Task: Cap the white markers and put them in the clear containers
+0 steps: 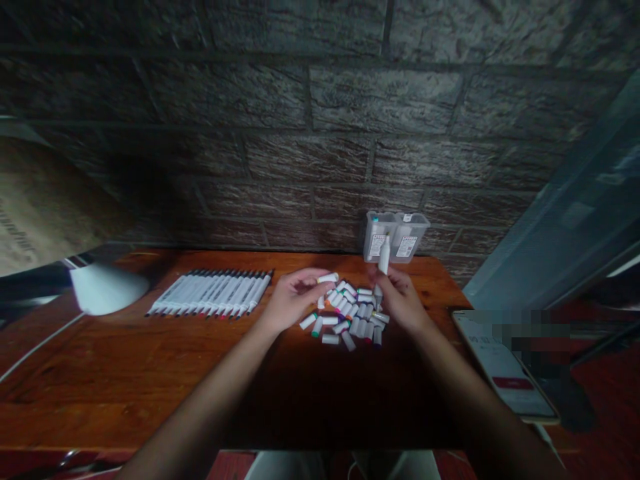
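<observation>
A white marker cap (328, 277) with a yellowish end is pinched between the fingers of my left hand (295, 297). My right hand (403, 300) grips an uncapped white marker (384, 257), its tip pointing up and away from me. Between and below both hands lies a loose pile of white marker caps (345, 308) with coloured ends, among them green, purple, pink and orange. To the left, a row of white markers (210, 293) lies side by side on the wooden table (125, 370).
Against the stone wall (280, 160) stands a clear plastic case (406, 237) with two compartments and labels. A lamp (107, 290) with a brown shade is at the left. A phone (505, 363) lies at the right edge, near a grey post (565, 180).
</observation>
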Action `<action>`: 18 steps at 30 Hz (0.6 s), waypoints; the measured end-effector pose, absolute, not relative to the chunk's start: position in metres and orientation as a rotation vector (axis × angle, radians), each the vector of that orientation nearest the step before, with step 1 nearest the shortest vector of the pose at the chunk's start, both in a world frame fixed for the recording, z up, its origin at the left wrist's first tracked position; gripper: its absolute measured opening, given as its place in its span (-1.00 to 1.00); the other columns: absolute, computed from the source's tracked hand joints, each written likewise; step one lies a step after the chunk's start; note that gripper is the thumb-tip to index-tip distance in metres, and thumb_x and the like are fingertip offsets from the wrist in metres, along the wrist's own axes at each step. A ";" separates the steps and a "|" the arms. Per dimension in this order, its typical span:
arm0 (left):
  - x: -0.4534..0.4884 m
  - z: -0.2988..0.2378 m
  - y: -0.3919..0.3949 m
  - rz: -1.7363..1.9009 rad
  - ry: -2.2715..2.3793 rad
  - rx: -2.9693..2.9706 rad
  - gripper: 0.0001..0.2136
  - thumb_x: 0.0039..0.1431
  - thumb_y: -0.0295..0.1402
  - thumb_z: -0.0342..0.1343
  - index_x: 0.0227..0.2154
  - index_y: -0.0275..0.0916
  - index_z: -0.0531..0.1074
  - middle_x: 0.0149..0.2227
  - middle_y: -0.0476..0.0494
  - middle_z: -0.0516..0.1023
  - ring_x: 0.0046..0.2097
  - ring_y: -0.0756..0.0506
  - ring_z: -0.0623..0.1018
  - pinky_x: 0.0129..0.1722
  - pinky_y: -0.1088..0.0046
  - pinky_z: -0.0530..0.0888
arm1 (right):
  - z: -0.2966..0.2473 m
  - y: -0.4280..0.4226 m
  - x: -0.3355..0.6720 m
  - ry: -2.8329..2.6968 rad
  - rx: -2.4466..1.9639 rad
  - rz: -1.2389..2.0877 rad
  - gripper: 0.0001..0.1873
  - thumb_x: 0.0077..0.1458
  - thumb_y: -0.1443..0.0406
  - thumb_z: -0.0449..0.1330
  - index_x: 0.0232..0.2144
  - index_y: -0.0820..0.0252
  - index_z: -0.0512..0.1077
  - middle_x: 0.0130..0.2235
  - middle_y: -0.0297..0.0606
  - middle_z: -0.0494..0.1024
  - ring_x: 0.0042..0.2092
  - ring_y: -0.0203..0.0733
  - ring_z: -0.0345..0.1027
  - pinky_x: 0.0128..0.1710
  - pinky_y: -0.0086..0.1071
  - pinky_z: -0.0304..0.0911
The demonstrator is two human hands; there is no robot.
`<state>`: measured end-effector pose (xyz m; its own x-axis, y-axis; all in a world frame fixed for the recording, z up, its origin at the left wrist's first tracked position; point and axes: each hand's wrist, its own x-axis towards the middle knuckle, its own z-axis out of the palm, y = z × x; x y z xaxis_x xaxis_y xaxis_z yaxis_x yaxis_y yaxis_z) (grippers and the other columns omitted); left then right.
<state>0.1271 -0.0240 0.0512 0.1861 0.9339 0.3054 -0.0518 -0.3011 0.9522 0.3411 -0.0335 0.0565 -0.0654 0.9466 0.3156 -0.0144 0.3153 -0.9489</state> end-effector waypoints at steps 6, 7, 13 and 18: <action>0.120 0.054 -0.023 1.277 0.703 1.379 -0.67 0.11 -0.26 0.29 -0.06 -0.23 0.57 -0.53 0.02 0.49 -0.50 0.08 0.39 -0.45 0.56 0.36 | 0.058 -0.051 0.331 -1.913 -0.778 1.262 -0.64 0.19 0.05 0.15 -0.42 0.19 0.52 -0.47 -0.35 0.48 -0.46 -0.32 0.27 -0.45 -0.45 0.21; 0.120 0.054 -0.023 1.279 0.669 1.329 -0.67 0.11 -0.26 0.30 -0.07 -0.23 0.57 -0.52 0.02 0.48 -0.50 0.09 0.38 -0.46 0.57 0.36 | 0.058 -0.053 0.329 -1.954 -0.776 1.276 -0.64 0.20 0.05 0.14 -0.41 0.20 0.52 -0.45 -0.34 0.50 -0.44 -0.31 0.29 -0.44 -0.45 0.23; 0.122 0.061 -0.025 1.320 0.568 1.102 -0.77 0.02 -0.33 0.36 -0.25 -0.26 0.56 -0.46 0.00 0.50 -0.52 0.12 0.36 -0.52 0.62 0.35 | 0.057 -0.053 0.328 -2.043 -0.816 1.262 -0.63 0.22 0.06 0.13 -0.34 0.23 0.54 -0.40 -0.30 0.52 -0.39 -0.30 0.34 -0.40 -0.45 0.25; 0.120 0.064 -0.023 1.353 0.556 1.013 -0.80 -0.05 -0.37 0.39 -0.35 -0.32 0.57 -0.50 0.00 0.47 -0.52 0.13 0.33 -0.52 0.63 0.35 | 0.058 -0.053 0.330 -2.009 -0.807 1.318 -0.64 0.21 0.06 0.15 -0.34 0.23 0.54 -0.45 -0.33 0.49 -0.44 -0.33 0.30 -0.44 -0.48 0.22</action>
